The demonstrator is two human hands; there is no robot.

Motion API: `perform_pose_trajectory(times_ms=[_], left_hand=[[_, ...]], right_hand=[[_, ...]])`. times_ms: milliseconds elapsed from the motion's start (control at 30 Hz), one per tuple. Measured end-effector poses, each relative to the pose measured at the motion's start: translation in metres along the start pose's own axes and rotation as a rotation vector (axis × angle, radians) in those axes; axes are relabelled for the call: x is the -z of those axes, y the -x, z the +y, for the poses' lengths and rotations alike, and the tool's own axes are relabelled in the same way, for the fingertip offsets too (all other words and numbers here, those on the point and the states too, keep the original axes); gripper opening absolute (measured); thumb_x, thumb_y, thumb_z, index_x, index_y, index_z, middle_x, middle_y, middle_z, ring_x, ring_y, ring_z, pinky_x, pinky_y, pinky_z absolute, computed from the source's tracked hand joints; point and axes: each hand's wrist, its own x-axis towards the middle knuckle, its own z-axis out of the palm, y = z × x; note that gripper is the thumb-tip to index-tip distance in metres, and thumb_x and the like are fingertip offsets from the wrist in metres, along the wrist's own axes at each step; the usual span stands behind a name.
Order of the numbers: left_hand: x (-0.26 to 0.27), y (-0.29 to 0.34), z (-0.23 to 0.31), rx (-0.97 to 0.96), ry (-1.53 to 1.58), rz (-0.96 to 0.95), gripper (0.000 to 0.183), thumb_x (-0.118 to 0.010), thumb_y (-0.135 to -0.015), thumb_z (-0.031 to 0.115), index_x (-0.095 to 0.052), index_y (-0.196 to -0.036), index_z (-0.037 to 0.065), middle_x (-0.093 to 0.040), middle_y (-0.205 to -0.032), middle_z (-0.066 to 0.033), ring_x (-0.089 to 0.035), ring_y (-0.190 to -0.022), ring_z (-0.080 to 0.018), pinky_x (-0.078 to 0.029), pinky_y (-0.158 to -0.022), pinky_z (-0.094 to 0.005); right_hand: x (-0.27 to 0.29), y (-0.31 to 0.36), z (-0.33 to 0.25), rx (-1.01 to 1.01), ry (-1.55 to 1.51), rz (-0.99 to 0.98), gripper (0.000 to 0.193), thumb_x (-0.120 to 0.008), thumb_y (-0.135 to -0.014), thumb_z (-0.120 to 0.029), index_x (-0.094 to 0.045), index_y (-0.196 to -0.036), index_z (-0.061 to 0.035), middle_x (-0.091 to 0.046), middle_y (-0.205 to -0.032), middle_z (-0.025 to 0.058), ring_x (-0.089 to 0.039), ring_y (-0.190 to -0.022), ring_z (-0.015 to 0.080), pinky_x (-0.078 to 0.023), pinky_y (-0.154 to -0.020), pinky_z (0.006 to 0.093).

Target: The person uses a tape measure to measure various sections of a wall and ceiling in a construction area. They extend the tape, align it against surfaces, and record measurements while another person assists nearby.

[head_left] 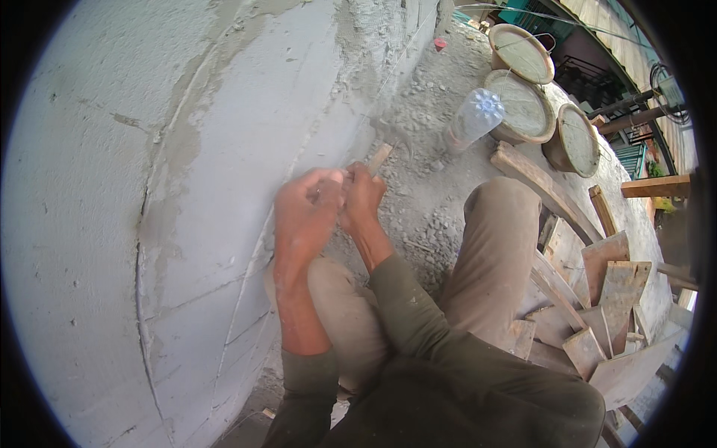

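My left hand (pixel 305 216) is beside the pale grey wall (pixel 224 142), fingers curled and pressed together. Whatever it pinches, if anything, is hidden. Right against it, my right hand (pixel 363 200) is closed round the wooden handle of a hammer (pixel 381 158). The handle slants up and away from my fist, toward a grey, blurred head that hardly stands out from the rubble. Both hands are held low, above my bent knees and close to the foot of the wall.
Grey rubble (pixel 433 246) covers the ground. Ahead right stand several mortar-filled buckets (pixel 520 52) and a clear plastic bottle (pixel 472 119). A wooden beam (pixel 541 183) and piled boards (pixel 624 287) lie right of my knee. Thin lines run along the cracked wall.
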Motion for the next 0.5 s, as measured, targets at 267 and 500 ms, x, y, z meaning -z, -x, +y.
perform_pose_trajectory(times_ms=[267, 500], left_hand=[[-0.001, -0.001, -0.001, 0.023, 0.02, 0.063, 0.027, -0.067, -0.106, 0.026, -0.081, -0.114, 0.004, -0.06, -0.075, 0.0046, -0.046, -0.069, -0.005, -0.04, -0.067, -0.0262], [0.008, 0.057, 0.003, -0.059, 0.179, 0.428, 0.028, -0.068, -0.107, 0.025, -0.08, -0.113, 0.001, -0.053, -0.07, 0.0045, -0.043, -0.067, -0.0034, -0.036, -0.066, -0.0228]], right_hand=[[-0.011, 0.002, -0.006, -0.013, -0.082, 0.04, 0.018, -0.06, -0.094, -0.014, -0.047, -0.082, -0.0091, -0.039, -0.061, -0.0024, -0.036, -0.047, 0.0116, -0.029, -0.043, 0.0337], [0.004, -0.004, -0.009, -0.124, -0.079, 0.035, 0.021, -0.064, -0.092, -0.018, -0.046, -0.082, -0.0118, -0.038, -0.061, -0.0026, -0.035, -0.047, 0.0126, -0.03, -0.045, 0.0345]])
